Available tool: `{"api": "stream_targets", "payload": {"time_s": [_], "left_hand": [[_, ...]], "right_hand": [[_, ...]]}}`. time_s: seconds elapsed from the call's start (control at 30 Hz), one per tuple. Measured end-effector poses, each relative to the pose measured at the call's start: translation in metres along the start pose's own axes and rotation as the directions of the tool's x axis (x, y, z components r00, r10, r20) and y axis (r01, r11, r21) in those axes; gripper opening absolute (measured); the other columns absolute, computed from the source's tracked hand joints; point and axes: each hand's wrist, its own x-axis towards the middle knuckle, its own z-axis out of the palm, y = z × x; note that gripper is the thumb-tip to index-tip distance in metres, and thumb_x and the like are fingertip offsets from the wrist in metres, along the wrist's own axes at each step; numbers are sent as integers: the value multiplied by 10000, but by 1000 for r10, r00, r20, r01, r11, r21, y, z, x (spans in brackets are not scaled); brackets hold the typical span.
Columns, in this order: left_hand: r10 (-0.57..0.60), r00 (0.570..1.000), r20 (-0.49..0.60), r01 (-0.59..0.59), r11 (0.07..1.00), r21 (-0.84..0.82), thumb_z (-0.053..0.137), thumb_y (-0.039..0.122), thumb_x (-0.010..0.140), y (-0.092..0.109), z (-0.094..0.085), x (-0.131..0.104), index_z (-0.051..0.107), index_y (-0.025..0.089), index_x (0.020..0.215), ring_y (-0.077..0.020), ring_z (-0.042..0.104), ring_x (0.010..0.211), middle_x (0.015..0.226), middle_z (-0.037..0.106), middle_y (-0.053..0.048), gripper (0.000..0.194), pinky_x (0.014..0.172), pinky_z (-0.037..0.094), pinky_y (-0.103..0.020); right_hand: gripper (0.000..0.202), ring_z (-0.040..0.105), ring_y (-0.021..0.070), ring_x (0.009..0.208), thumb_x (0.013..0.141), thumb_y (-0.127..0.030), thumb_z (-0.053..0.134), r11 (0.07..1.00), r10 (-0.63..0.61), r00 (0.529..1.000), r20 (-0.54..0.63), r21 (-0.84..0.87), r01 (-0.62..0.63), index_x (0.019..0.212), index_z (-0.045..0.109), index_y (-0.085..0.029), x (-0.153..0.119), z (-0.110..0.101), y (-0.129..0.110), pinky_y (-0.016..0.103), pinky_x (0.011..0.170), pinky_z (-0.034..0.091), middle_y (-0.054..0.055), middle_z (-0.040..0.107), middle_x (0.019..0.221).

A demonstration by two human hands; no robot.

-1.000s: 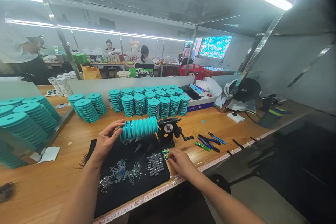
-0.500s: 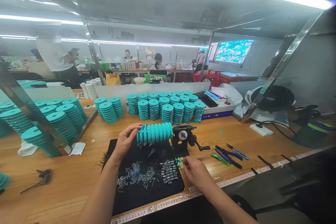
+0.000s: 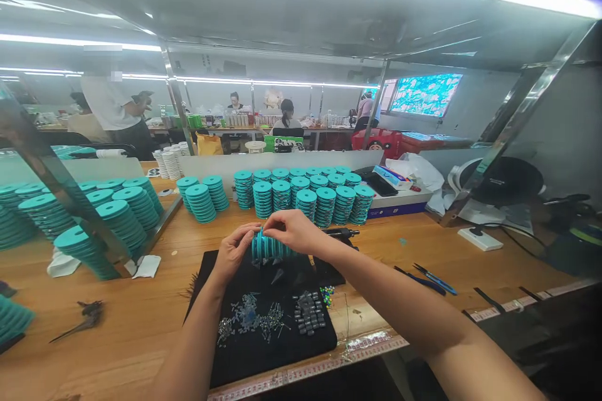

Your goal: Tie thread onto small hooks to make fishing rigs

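- Since half a second ago, the right hand [image 3: 297,232] has moved from the right edge of the black mat [image 3: 249,360] to above its far part, where it now meets the teal spool roll [image 3: 270,247] near the left hand [image 3: 234,252].
- Along the near side of the mat, a measuring tape [image 3: 282,381] runs on the front edge of the desk [image 3: 141,332].
- On the mat's middle, from left to right, lie small metal bits [image 3: 224,329], clear slips [image 3: 244,312], loose pins [image 3: 274,319] and grey cylinders [image 3: 309,313].
- Just beside the mat's right edge sit coloured beads [image 3: 327,296].
- Above the mat's far part is the spool roll, lying sideways; the left hand touches its left end with a narrow grip, though whether it holds the roll or only rests on it cannot be told.
- Over the top of the roll, the right hand's grip is narrow too, thumb and finger bent toward each other; anything between them is too small to tell.
- At the mat's far right corner, a black winder [image 3: 342,233] shows partly behind the right forearm.
- Well to the right of the mat lie dark pliers [image 3: 423,282] and a blue tool [image 3: 435,279].
- Beyond the mat stand upright teal spool stacks [image 3: 306,200], with a box [image 3: 399,208] to their right.
- Far beyond the mat, a person [image 3: 288,116] sits with their back turned.
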Motion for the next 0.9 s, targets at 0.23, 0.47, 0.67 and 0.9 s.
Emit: {"api": "stream_targets", "payload": {"time_s": [0.23,0.47,0.67,0.9], "left_hand": [[-25,999,-24,24,999,-28,624,404,862,5,4,0,746,173,963,-273,636,1081,1091,735,-94,281,998,453,-408],[-19,999,-27,17,998,-53,621,404,865,7,5,0,748,180,982,-268,629,1086,1090,733,-85,283,1019,436,-407],[-24,999,-27,22,998,-51,626,390,862,9,5,-1,752,178,961,-274,636,1074,1087,735,-91,266,997,453,-410],[-37,999,-32,36,998,-49,626,401,858,8,5,0,748,177,956,-281,630,1089,1087,735,-91,273,1010,443,-422]], "right_hand": [[126,582,140,685,872,-232,650,998,70,996,55,0,-70,831,710,-128,25,22,17,226,585,378,25,685,753],[138,574,135,692,879,-253,644,996,93,994,65,-20,-92,838,707,-137,26,25,18,226,586,364,20,687,776],[136,573,131,686,875,-266,637,996,79,996,49,-47,-77,834,705,-156,24,29,22,223,579,354,18,686,787],[103,579,145,734,869,-242,658,993,83,996,21,-90,-81,836,698,-153,20,30,15,232,631,368,30,678,819]]}}
